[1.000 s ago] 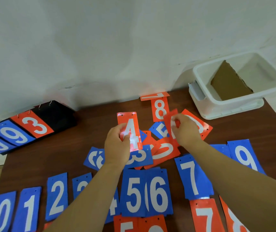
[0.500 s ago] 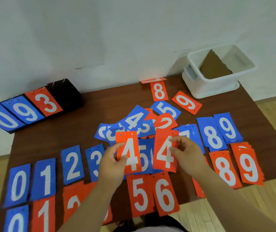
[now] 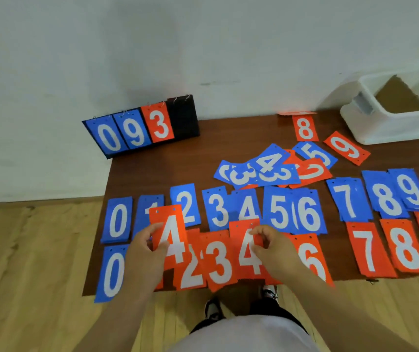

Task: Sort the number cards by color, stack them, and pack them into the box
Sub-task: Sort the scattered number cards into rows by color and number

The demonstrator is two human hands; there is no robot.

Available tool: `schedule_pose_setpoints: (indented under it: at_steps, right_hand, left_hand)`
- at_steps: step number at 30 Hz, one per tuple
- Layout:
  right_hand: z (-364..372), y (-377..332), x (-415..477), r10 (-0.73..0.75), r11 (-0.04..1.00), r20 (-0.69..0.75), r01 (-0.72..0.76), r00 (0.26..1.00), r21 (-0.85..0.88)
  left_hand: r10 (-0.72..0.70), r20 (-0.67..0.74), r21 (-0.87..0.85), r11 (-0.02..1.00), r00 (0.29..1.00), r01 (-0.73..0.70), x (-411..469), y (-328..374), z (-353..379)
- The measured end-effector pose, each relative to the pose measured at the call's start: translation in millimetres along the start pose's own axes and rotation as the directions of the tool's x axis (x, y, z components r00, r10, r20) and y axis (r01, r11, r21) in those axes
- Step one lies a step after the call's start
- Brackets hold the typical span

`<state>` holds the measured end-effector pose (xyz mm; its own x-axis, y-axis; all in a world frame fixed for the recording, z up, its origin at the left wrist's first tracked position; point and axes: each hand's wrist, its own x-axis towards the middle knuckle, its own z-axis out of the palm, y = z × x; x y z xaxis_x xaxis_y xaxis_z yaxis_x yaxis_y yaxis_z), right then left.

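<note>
- Brown table [image 3: 152, 174] carries a row of blue number cards [image 3: 279, 212] across its middle, red number cards [image 3: 401, 247] along its near edge.
- White box [image 3: 391, 128] sits at the table's far right corner.
- Left hand [image 3: 143, 255] pinches a red 4 [image 3: 170, 232] above the table's near edge.
- Right hand [image 3: 277, 250] pinches a second red 4 [image 3: 247, 252] there.

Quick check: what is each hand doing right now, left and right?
Left hand: closed, holding a red 4 card.
Right hand: closed, pinching a second red 4 card near its top edge, over the red row.
</note>
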<state>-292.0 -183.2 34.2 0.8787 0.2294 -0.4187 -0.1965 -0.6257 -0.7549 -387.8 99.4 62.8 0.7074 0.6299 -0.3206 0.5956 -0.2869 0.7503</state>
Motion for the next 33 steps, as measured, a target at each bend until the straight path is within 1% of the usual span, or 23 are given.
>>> schedule_pose_setpoints:
  at_steps: [2, 4, 7, 9, 11, 14, 15, 16, 18, 20, 22, 24, 28, 31, 33]
  right_hand:
    - [17.5, 6.4, -0.5, 0.015, 0.996, 0.013, -0.013, 1.0, -0.088]
    - [30.4, 13.6, 0.4, 0.034, 0.977, 0.019, -0.029, 0.999, -0.212]
    - [40.7, 20.5, 1.5, 0.057, 0.9, -0.01, -0.055, 0.998, -0.432]
    - [44.4, 25.0, 1.4, 0.026, 0.834, -0.034, -0.04, 0.999, -0.55]
    - [46.1, 26.2, -0.8, -0.003, 0.793, -0.057, -0.032, 0.998, -0.608]
    - [44.8, 23.7, -2.5, 0.007, 0.76, -0.086, -0.061, 0.996, -0.647]
    - [43.6, 22.3, -3.0, 0.026, 0.789, -0.094, -0.078, 0.995, -0.609]
    - [41.3, 19.0, -3.7, 0.05, 0.848, -0.094, -0.092, 0.994, -0.522]
    - [35.2, 8.0, -5.6, 0.08, 0.961, -0.068, -0.095, 0.994, -0.261]
    - [28.5, -7.8, -9.8, 0.1, 0.995, 0.009, -0.1, 0.995, -0.025]
    - [23.9, -19.0, -13.1, 0.097, 0.989, 0.092, -0.106, 0.991, 0.102]
    - [22.6, -19.8, -12.1, 0.069, 0.99, 0.107, -0.081, 0.992, 0.113]
    - [17.2, -2.7, -4.8, 0.107, 0.988, 0.0, -0.106, 0.994, 0.108]
    - [14.5, 13.7, -3.1, 0.131, 0.99, -0.012, -0.13, 0.991, 0.048]
    - [16.4, 25.7, -1.7, 0.161, 0.986, -0.025, -0.162, 0.987, -0.027]
  left_hand:
    - [-0.009, -0.003, -0.004, 1.0, 1.0, 0.009, -7.4, -11.7, -5.6]
    - [-0.022, 0.006, -0.001, 1.0, 1.0, 0.022, -14.2, -19.6, -6.3]
    - [-0.044, 0.039, 0.007, 0.999, 0.998, 0.044, -20.5, -26.5, -2.8]
    - [-0.033, 0.059, 0.009, 0.999, 0.998, 0.032, -23.4, -28.9, 0.6]
    - [-0.016, 0.09, 0.003, 1.0, 0.996, 0.016, -25.0, -29.6, 4.6]
    - [-0.006, 0.127, 0.024, 1.0, 0.992, 0.003, -25.1, -27.4, 13.1]
    - [-0.003, 0.142, 0.034, 0.999, 0.99, -0.002, -25.3, -25.2, 16.4]
    - [0.003, 0.163, 0.042, 0.999, 0.987, -0.01, -25.5, -23.0, 20.6]
    - [0.013, 0.217, 0.046, 0.999, 0.976, -0.023, -26.8, -17.2, 31.4]
    - [0.035, 0.265, 0.039, 0.998, 0.964, -0.047, -29.9, -9.7, 44.9]
    - [0.075, 0.306, 0.017, 0.996, 0.949, -0.085, -32.8, -1.1, 59.3]
    - [0.109, 0.344, -0.012, 0.994, 0.933, -0.112, -34.8, 8.2, 72.9]
    - [0.146, 0.381, -0.016, 0.988, 0.913, -0.152, -36.2, 17.3, 95.0]
    - [0.16, 0.426, 0.086, 0.973, 0.891, -0.216, -35.7, 13.6, 106.7]
    - [0.181, 0.479, 0.202, 0.93, 0.859, -0.308, -34.2, 6.4, 116.2]
